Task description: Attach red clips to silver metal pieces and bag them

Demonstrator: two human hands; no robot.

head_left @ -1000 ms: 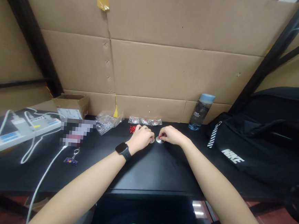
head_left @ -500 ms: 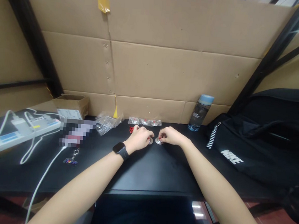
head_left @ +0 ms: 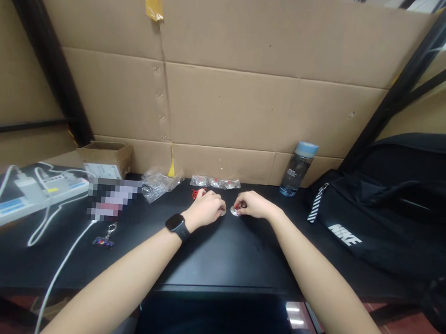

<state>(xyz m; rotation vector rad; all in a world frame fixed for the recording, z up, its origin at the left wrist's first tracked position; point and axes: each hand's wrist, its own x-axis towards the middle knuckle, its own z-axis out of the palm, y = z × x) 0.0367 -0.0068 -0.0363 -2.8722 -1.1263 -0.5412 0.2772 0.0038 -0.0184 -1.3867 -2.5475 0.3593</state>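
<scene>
Right hand point(head_left: 253, 204) pinched a silver disc point(head_left: 234, 211)

A tan cardboard wall point(head_left: 220, 105) stood behind a black table point(head_left: 223, 262). A bulky black bag point(head_left: 389, 216) filled the table's right side, and a white power strip point(head_left: 11, 206) ran along the left, near an open cardboard box point(head_left: 107, 155). A blue-lidded bottle point(head_left: 294, 175) stood upright by the wall. The left hand point(head_left: 207, 208) was low over the table, fingers curled down; whether they gripped anything could not be told. Beyond it lay a crumpled plastic bag point(head_left: 157, 185) and a row of clear packets point(head_left: 216, 182). A dark watch point(head_left: 177, 227) circled the left wrist. Red cord point(head_left: 197, 194) showed just behind the left hand. The silver disc sat at the table just right of the left fingertips, apart from them, the right thumb and fingers closed on its red top.
</scene>
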